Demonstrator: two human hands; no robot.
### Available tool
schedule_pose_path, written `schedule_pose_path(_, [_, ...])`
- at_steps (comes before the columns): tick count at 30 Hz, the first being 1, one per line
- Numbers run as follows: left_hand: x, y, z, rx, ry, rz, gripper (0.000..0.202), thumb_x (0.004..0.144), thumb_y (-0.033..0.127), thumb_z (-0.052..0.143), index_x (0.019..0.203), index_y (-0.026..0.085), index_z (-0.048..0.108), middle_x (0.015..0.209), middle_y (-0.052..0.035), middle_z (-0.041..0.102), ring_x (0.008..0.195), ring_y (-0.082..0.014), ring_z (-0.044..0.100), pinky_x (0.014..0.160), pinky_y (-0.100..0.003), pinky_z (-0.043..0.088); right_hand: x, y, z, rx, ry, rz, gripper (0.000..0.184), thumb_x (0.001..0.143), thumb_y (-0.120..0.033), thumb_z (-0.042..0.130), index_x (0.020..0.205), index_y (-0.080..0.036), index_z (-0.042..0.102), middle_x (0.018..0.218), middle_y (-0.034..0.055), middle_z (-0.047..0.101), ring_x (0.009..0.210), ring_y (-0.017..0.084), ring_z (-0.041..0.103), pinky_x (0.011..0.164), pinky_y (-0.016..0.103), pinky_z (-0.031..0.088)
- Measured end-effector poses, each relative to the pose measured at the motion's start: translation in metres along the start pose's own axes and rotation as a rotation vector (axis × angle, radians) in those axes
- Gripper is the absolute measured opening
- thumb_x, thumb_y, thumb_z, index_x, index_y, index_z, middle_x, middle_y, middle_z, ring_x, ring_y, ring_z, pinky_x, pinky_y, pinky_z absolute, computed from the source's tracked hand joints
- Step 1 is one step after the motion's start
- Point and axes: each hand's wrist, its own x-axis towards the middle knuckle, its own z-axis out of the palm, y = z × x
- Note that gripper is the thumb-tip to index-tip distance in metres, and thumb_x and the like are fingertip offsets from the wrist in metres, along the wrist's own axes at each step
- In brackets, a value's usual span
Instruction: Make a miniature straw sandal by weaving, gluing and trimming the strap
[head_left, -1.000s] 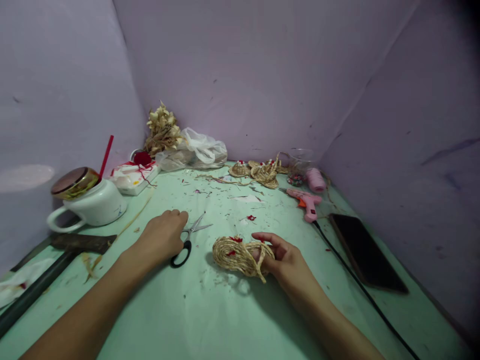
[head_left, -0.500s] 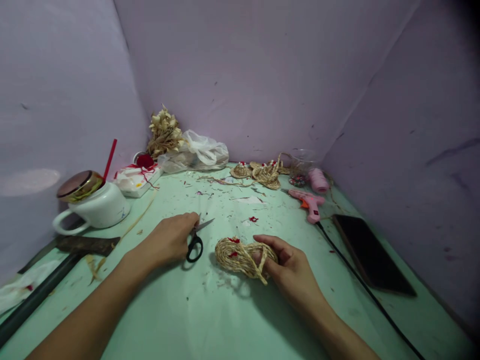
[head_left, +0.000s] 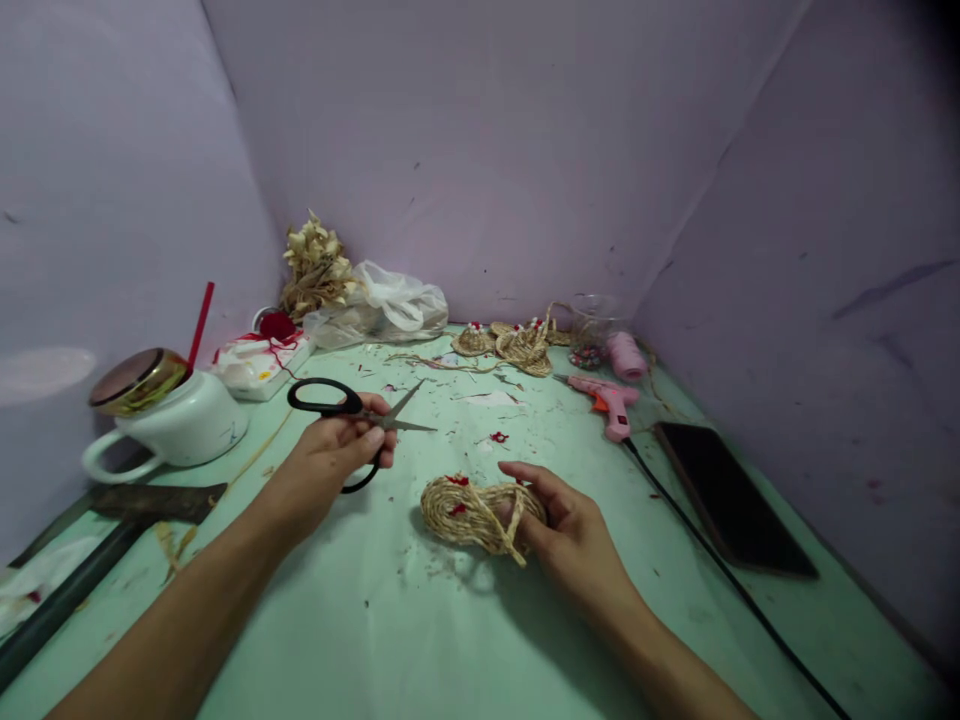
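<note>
My left hand [head_left: 337, 445] is closed around the middle of black-handled scissors [head_left: 397, 420], lifted above the green tabletop with the blades spread and pointing right. One black loop sticks out at the upper left, the other hangs below my fingers. My right hand [head_left: 559, 515] grips the right end of a small woven straw slipper [head_left: 469, 515], thumb tucked under its crossed strap. Red bits show on the slipper's left part. Some of my right fingers are hidden behind the straw.
On the right lie a pink glue gun [head_left: 611, 400] with a black cord, a phone [head_left: 731, 500] and a pink thread spool [head_left: 626, 357]. Straw pieces [head_left: 525, 350] sit at the back. Leftward are a white mug [head_left: 187, 420] and a hammer [head_left: 157, 500].
My left hand has raised the scissors off the table and turned them, so both loops and the spread blades now show. My right hand still holds the slipper; the view shifted slightly.
</note>
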Motion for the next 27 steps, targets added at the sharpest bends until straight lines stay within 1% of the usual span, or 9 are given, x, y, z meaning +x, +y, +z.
schedule_pose_path(3, [-0.01,0.003,0.004,0.372,0.043,0.147,0.021,0.079,0.036,0.05,0.094,0.021,0.053,0.074,-0.0003,0.061,0.069,-0.0154,0.057,0.063,-0.026,0.043,0.0,0.002,0.0,-0.044,0.012,0.002,0.03,0.068,-0.026,0.062,0.096,-0.015,0.061,0.069,-0.0009,0.062,0.059,0.012,0.055,0.055,0.024,0.044])
schedule_pose_path(5, [-0.018,0.002,0.007,0.607,0.092,0.267,0.019,0.082,0.035,0.047,0.093,0.023,0.057,0.076,-0.0007,0.063,0.072,-0.0159,0.058,0.065,-0.026,0.043,-0.001,0.003,0.001,-0.063,0.02,0.003,0.028,0.069,-0.026,0.062,0.095,-0.015,0.062,0.068,-0.001,0.062,0.059,0.013,0.055,0.055,0.024,0.044])
schedule_pose_path(8, [-0.029,-0.003,0.014,0.843,0.139,0.479,0.018,0.082,0.026,0.048,0.096,0.023,0.058,0.085,-0.0018,0.066,0.074,-0.0158,0.061,0.068,-0.026,0.045,-0.003,0.002,0.003,-0.081,0.033,0.002,0.029,0.069,-0.026,0.061,0.096,-0.015,0.061,0.07,0.0003,0.063,0.06,0.013,0.056,0.055,0.025,0.045])
schedule_pose_path(10, [-0.036,-0.006,0.021,0.965,0.16,0.604,0.021,0.08,0.019,0.047,0.097,0.022,0.057,0.083,-0.002,0.068,0.071,-0.016,0.062,0.065,-0.027,0.045,-0.004,0.001,0.003,-0.075,0.035,0.004,0.031,0.07,-0.026,0.062,0.098,-0.015,0.059,0.073,0.0019,0.065,0.063,0.015,0.058,0.057,0.025,0.046])
schedule_pose_path(12, [-0.042,-0.007,0.028,1.046,0.125,0.707,0.019,0.078,0.015,0.044,0.09,0.02,0.058,0.074,-0.0021,0.067,0.063,-0.0159,0.06,0.059,-0.028,0.045,-0.005,0.0,0.003,-0.062,0.035,0.006,0.03,0.07,-0.026,0.062,0.098,-0.015,0.059,0.075,0.0028,0.066,0.063,0.015,0.059,0.058,0.026,0.047])
schedule_pose_path(14, [-0.046,-0.007,0.035,1.113,0.029,0.801,0.019,0.077,0.014,0.04,0.082,0.018,0.058,0.065,-0.0027,0.063,0.057,-0.0161,0.057,0.054,-0.028,0.045,-0.005,-0.001,0.003,-0.049,0.043,0.005,0.028,0.069,-0.026,0.063,0.094,-0.015,0.059,0.072,0.0022,0.065,0.061,0.015,0.058,0.056,0.025,0.046])
schedule_pose_path(16, [-0.049,-0.008,0.04,1.193,-0.041,0.888,0.022,0.077,0.013,0.037,0.081,0.016,0.059,0.062,-0.0041,0.06,0.056,-0.017,0.055,0.053,-0.03,0.044,-0.005,-0.001,0.003,-0.042,0.055,0.002,0.024,0.069,-0.026,0.063,0.09,-0.015,0.059,0.067,0.0002,0.062,0.057,0.013,0.056,0.053,0.023,0.044])
schedule_pose_path(20, [-0.05,-0.016,0.046,1.331,-0.032,0.996,0.025,0.078,0.008,0.039,0.093,0.011,0.059,0.066,-0.0064,0.06,0.059,-0.0182,0.054,0.055,-0.032,0.045,-0.004,-0.001,0.004,-0.04,0.05,0.006,0.019,0.069,-0.025,0.063,0.085,-0.016,0.058,0.064,-0.0022,0.059,0.054,0.011,0.052,0.05,0.021,0.042])
schedule_pose_path(27, [-0.049,-0.025,0.048,1.405,-0.051,1.004,0.024,0.077,0.01,0.043,0.094,0.009,0.059,0.067,-0.0078,0.061,0.058,-0.02,0.054,0.054,-0.034,0.046,-0.006,-0.002,0.004,-0.094,0.044,-0.021,0.017,0.068,-0.024,0.061,0.083,-0.017,0.059,0.064,-0.0023,0.06,0.056,0.012,0.053,0.052,0.022,0.042])
